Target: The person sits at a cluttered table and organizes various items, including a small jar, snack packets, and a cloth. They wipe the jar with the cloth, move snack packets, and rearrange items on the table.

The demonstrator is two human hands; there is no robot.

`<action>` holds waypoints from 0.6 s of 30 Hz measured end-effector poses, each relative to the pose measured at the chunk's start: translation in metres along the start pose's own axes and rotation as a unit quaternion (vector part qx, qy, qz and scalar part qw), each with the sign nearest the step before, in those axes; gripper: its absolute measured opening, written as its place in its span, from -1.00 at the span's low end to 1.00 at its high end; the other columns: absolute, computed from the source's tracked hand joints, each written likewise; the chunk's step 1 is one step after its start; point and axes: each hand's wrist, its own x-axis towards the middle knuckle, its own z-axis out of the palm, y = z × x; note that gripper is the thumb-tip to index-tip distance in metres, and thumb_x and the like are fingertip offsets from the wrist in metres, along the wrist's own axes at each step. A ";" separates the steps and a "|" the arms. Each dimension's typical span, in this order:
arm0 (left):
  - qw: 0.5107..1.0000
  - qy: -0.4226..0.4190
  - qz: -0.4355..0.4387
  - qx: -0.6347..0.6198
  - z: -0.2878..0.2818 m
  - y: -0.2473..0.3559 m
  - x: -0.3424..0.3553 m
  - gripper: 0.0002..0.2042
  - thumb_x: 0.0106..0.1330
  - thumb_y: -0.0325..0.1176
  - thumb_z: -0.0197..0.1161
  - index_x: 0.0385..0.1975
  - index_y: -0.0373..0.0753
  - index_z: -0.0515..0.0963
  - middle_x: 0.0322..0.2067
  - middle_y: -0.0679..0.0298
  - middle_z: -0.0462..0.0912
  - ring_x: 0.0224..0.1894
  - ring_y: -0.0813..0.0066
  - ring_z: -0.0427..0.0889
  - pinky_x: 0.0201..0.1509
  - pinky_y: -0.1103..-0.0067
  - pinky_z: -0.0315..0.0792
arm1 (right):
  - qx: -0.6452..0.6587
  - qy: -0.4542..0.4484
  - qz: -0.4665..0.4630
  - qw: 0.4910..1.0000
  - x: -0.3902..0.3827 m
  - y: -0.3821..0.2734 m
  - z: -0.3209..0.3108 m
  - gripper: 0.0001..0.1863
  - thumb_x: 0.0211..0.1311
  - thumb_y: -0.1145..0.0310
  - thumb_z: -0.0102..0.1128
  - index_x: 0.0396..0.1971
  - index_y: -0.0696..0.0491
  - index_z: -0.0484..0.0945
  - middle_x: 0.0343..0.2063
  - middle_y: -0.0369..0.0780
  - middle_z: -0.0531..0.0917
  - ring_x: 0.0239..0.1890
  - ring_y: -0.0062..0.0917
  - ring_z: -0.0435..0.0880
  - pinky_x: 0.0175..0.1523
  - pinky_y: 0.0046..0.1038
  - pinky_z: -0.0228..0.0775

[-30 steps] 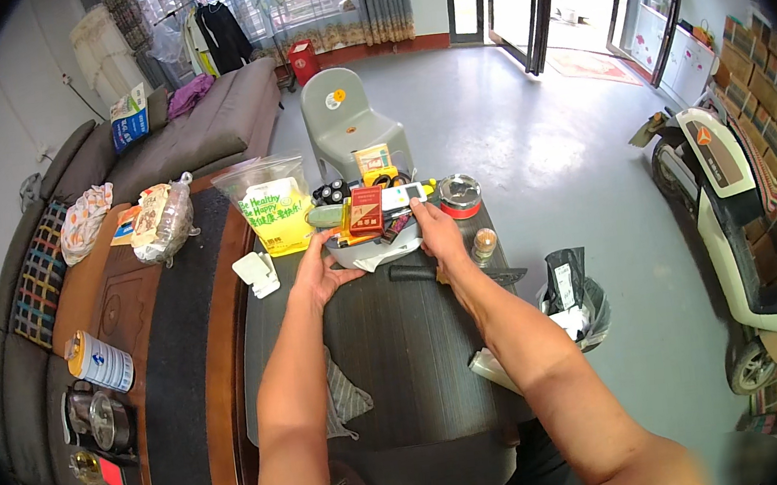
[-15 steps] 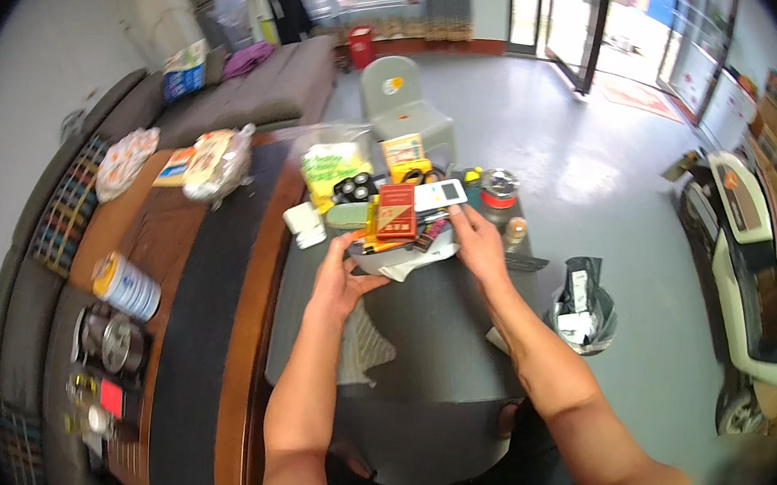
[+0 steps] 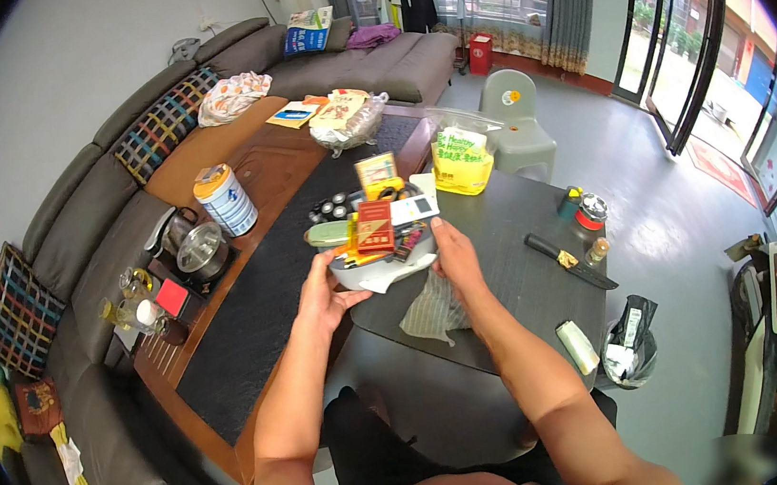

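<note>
Between both hands is a pale storage basket (image 3: 390,271) heaped with small things. My left hand (image 3: 321,298) grips its left side and my right hand (image 3: 454,252) its right side. On top lies a red box (image 3: 374,226), with a white device (image 3: 414,208) beside it. A green oval case (image 3: 330,234), a yellow-and-white small box (image 3: 375,169) and some black round pieces (image 3: 332,207) fill the rest; what lies deeper is hidden. A crumpled translucent bag or cloth (image 3: 430,314) lies on the dark table (image 3: 501,220) by my right wrist.
A knife (image 3: 571,262) lies on the table's right part, near a small bottle (image 3: 597,250) and a red-banded jar (image 3: 591,212). A yellow bag (image 3: 463,162) stands at the back. On the wooden table (image 3: 262,391) are a can (image 3: 226,203) and a pot (image 3: 202,249). A trash bin (image 3: 630,354) stands right.
The basket and both hands have shifted left, off the middle of the dark table toward the wooden one. My view has turned left, and the knife is now uncovered.
</note>
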 end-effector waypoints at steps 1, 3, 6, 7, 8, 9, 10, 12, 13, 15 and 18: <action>1.000 0.016 0.005 -0.016 -0.014 0.006 -0.002 -0.28 0.31 0.06 0.26 0.41 -0.15 0.28 0.34 -0.14 0.34 0.23 -0.25 0.56 0.17 -0.07 0.58 | -0.005 -0.024 -0.001 1.000 -0.001 0.001 0.012 -0.43 0.55 -0.07 0.04 0.22 0.11 0.56 -0.49 -0.35 0.53 -0.66 -0.70 0.37 -0.58 -0.56 0.16; 0.998 0.047 0.023 -0.038 -0.036 0.014 -0.006 -0.27 0.31 0.05 0.28 0.41 -0.16 0.26 0.35 -0.17 0.30 0.21 -0.29 0.56 0.13 -0.08 0.60 | -0.011 -0.006 0.002 1.000 -0.010 0.006 0.029 -0.39 0.52 -0.06 0.07 0.25 0.16 0.52 -0.36 -0.28 0.59 -0.66 -0.69 0.39 -0.57 -0.53 0.20; 0.993 0.098 0.060 -0.041 -0.062 0.020 -0.010 -0.26 0.33 0.07 0.27 0.43 -0.14 0.24 0.40 -0.14 0.15 0.24 -0.26 0.53 0.11 -0.10 0.60 | -0.039 -0.003 -0.035 0.999 -0.030 0.030 0.033 -0.46 0.48 -0.04 0.13 0.12 0.14 0.58 -0.30 -0.26 0.67 -0.58 -0.63 0.49 -0.46 -0.53 0.34; 0.991 0.107 0.067 -0.045 -0.071 0.021 -0.009 -0.27 0.33 0.07 0.26 0.43 -0.14 0.24 0.40 -0.13 0.15 0.26 -0.24 0.51 0.12 -0.11 0.59 | -0.050 -0.002 -0.050 0.998 -0.039 0.039 0.028 -0.49 0.47 -0.04 0.15 0.05 0.13 0.61 -0.30 -0.25 0.70 -0.53 -0.61 0.54 -0.42 -0.53 0.40; 0.989 0.118 0.075 -0.050 -0.080 0.022 -0.009 -0.27 0.34 0.06 0.26 0.44 -0.13 0.23 0.40 -0.11 0.15 0.27 -0.23 0.50 0.12 -0.11 0.58 | -0.077 -0.011 -0.048 0.996 -0.048 0.046 0.022 -0.52 0.45 -0.01 0.18 0.03 0.13 0.62 -0.31 -0.24 0.70 -0.52 -0.59 0.55 -0.39 -0.50 0.42; 0.987 0.129 0.083 -0.054 -0.088 0.022 -0.009 -0.27 0.35 0.06 0.25 0.44 -0.13 0.23 0.40 -0.10 0.14 0.28 -0.22 0.49 0.13 -0.12 0.57 | -0.103 -0.021 -0.046 0.993 -0.056 0.052 0.012 -0.54 0.43 0.02 0.21 0.01 0.13 0.63 -0.32 -0.24 0.71 -0.50 -0.57 0.57 -0.37 -0.46 0.44; 0.984 0.139 0.094 -0.059 -0.091 0.018 -0.007 -0.28 0.35 0.05 0.25 0.44 -0.13 0.23 0.40 -0.09 0.15 0.29 -0.20 0.48 0.14 -0.13 0.56 | -0.131 -0.027 -0.045 0.990 -0.064 0.057 -0.002 -0.56 0.41 0.04 0.24 -0.01 0.14 0.65 -0.33 -0.23 0.71 -0.48 -0.55 0.58 -0.35 -0.43 0.46; 0.980 0.151 0.113 -0.067 -0.090 0.012 0.001 -0.30 0.37 0.04 0.24 0.44 -0.14 0.23 0.40 -0.06 0.16 0.31 -0.18 0.46 0.17 -0.15 0.53 | -0.200 -0.004 -0.086 0.976 -0.068 0.081 -0.035 -0.61 0.36 0.11 0.28 -0.11 0.16 0.66 -0.37 -0.18 0.71 -0.46 -0.46 0.61 -0.28 -0.36 0.48; 0.977 0.163 0.098 -0.097 -0.093 0.009 0.008 -0.37 0.42 -0.04 0.21 0.42 -0.11 0.23 0.40 0.09 0.22 0.31 -0.07 0.45 0.19 -0.22 0.45 | -0.233 0.006 -0.107 0.967 -0.068 0.089 -0.048 -0.64 0.34 0.14 0.30 -0.16 0.18 0.67 -0.39 -0.16 0.71 -0.45 -0.41 0.63 -0.25 -0.33 0.49; 0.971 0.178 0.109 -0.114 -0.099 0.008 0.007 -0.36 0.41 -0.04 0.21 0.42 -0.10 0.21 0.41 0.10 0.21 0.33 -0.05 0.43 0.19 -0.21 0.46 | -0.298 0.008 -0.091 0.950 -0.080 0.086 -0.056 -0.69 0.31 0.18 0.30 -0.25 0.18 0.67 -0.42 -0.11 0.70 -0.42 -0.30 0.66 -0.19 -0.30 0.49; 0.966 0.190 0.124 -0.125 -0.090 0.001 0.012 -0.36 0.41 -0.05 0.23 0.42 -0.10 0.19 0.41 0.12 0.22 0.34 -0.03 0.40 0.22 -0.19 0.43 | -0.406 0.014 -0.115 0.907 -0.088 0.095 -0.078 -0.72 0.27 0.23 0.31 -0.23 0.18 0.66 -0.34 -0.06 0.68 -0.32 -0.14 0.68 -0.15 -0.24 0.51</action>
